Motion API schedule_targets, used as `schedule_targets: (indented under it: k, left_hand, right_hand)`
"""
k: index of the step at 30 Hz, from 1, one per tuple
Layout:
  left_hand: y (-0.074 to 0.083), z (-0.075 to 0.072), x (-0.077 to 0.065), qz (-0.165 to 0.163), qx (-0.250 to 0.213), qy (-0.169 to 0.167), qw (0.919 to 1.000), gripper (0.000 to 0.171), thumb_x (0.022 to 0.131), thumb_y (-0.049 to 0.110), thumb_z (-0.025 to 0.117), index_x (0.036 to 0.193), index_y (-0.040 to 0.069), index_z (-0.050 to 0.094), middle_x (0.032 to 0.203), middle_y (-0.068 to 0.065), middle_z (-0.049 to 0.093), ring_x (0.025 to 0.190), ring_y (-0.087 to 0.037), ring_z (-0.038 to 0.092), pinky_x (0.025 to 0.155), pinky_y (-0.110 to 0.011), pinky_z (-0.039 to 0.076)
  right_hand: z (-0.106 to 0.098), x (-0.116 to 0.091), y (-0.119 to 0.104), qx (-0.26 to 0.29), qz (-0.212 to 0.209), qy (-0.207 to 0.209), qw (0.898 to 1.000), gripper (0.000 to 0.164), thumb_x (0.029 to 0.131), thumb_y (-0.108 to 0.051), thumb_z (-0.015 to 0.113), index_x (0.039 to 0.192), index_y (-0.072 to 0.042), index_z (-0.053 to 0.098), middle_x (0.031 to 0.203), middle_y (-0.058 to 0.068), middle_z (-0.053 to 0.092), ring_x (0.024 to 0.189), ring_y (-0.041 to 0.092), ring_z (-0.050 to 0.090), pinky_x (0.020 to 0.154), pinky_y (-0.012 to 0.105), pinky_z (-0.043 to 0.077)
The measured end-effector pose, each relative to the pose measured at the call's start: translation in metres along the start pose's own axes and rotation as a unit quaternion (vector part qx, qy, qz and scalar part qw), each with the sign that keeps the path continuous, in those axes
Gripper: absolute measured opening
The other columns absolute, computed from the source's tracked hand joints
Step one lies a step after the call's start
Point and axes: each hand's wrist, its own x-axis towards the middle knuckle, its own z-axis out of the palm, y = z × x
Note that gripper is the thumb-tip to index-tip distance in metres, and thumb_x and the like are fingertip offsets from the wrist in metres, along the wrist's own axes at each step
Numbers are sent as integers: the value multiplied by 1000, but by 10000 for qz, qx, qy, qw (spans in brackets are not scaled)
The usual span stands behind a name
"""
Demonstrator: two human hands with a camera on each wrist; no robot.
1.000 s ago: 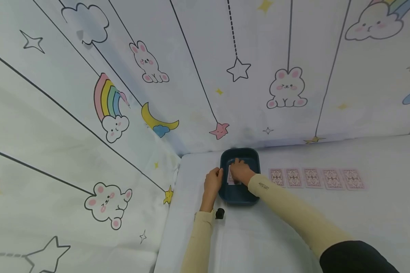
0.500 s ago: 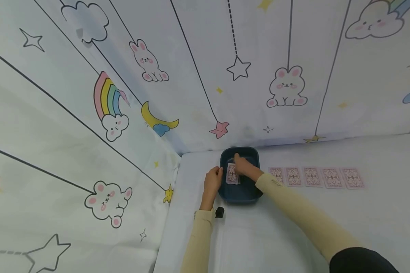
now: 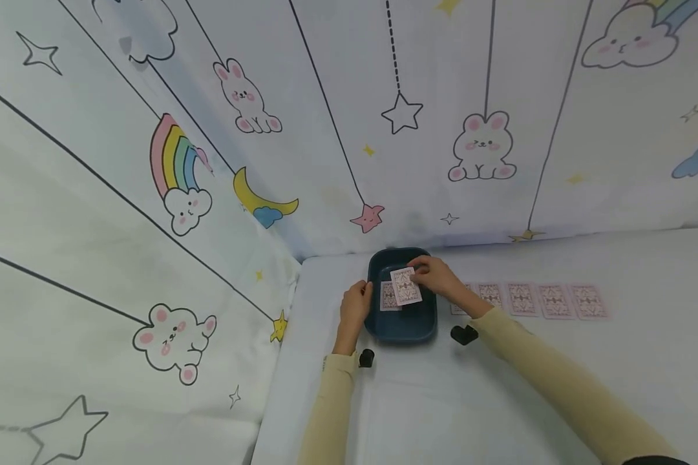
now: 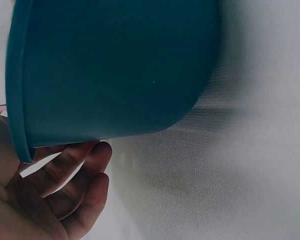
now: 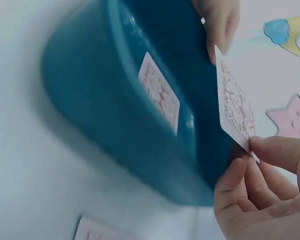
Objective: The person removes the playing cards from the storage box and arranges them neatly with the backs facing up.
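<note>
The right hand [image 3: 436,274] pinches one playing card [image 3: 406,286], red-patterned back showing, above a dark teal plastic basin [image 3: 404,332]. In the right wrist view, thumb and fingers hold that card [image 5: 235,100] by its edge. Another card [image 5: 160,95] lies face down inside the basin, partly overlapped by the held one in the head view. The left hand [image 3: 355,307] holds the basin's left rim, its thumb at the rim and its other fingers against the outer wall, as the left wrist view shows [image 4: 65,180].
To the basin's right, several face-down cards [image 3: 555,301] lie in a row on the white table [image 3: 500,387]; the right hand and forearm partly cover the nearest. Behind hangs a printed white backdrop [image 3: 326,129]. Black wrist cameras [image 3: 464,334] sit below both wrists.
The right hand has lifted a card from inside the basin and moved slightly up and right. The left hand has stayed at the rim. The head view has shifted a little.
</note>
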Motion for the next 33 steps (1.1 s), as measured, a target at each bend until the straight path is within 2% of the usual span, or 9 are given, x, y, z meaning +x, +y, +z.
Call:
schedule_targets:
  k: [4, 8, 14, 17, 23, 33]
  left_hand:
    - [1, 0, 1, -10, 29, 16, 10000, 32, 106, 33, 49, 87, 10, 61, 71, -3, 52, 59, -16, 46, 52, -28, 32]
    - [1, 0, 1, 7, -25, 39, 10000, 32, 106, 33, 50, 86, 9, 61, 70, -3, 52, 59, -16, 46, 53, -28, 32]
    - [1, 0, 0, 53, 4, 68, 10000, 32, 106, 32, 49, 86, 9, 60, 70, -4, 52, 59, -16, 46, 52, -27, 32]
    - [0, -1, -1, 89, -1, 93, 9999, 33, 106, 32, 49, 83, 10, 58, 69, -4, 52, 58, -16, 46, 51, -28, 32]
    - [0, -2, -2, 65, 20, 47, 10000, 35, 106, 33, 48, 80, 11, 54, 68, -2, 49, 57, -15, 44, 51, -28, 31]
    - [-1, 0, 1, 51, -41, -21, 10000, 34, 106, 34, 48, 83, 11, 57, 68, -2, 49, 57, -15, 45, 51, -28, 32]
  right_hand:
    - [-20, -11, 17, 96, 58, 112, 9999, 39, 98, -12, 62, 135, 0, 57, 113, 24, 69, 94, 29, 68, 84, 49, 57]
    - [-43, -25, 34, 122, 149, 246, 9995, 39, 99, -12, 62, 136, 0, 56, 113, 25, 69, 91, 25, 68, 83, 48, 58]
    - [-72, -44, 50, 166, 82, 263, 9995, 43, 101, -16, 60, 139, 1, 51, 120, 29, 66, 99, 32, 67, 86, 50, 57]
    - [-83, -51, 56, 95, 58, 294, 9995, 45, 102, -17, 60, 140, 3, 49, 121, 31, 65, 101, 33, 68, 85, 48, 57]
    - [-104, -62, 70, -39, 154, 443, 9989, 47, 102, -18, 59, 141, 4, 47, 121, 33, 64, 98, 27, 70, 83, 41, 58]
    - [-127, -84, 96, -309, 458, 510, 9972, 49, 104, -25, 55, 144, 2, 44, 128, 34, 60, 108, 42, 65, 86, 47, 56]
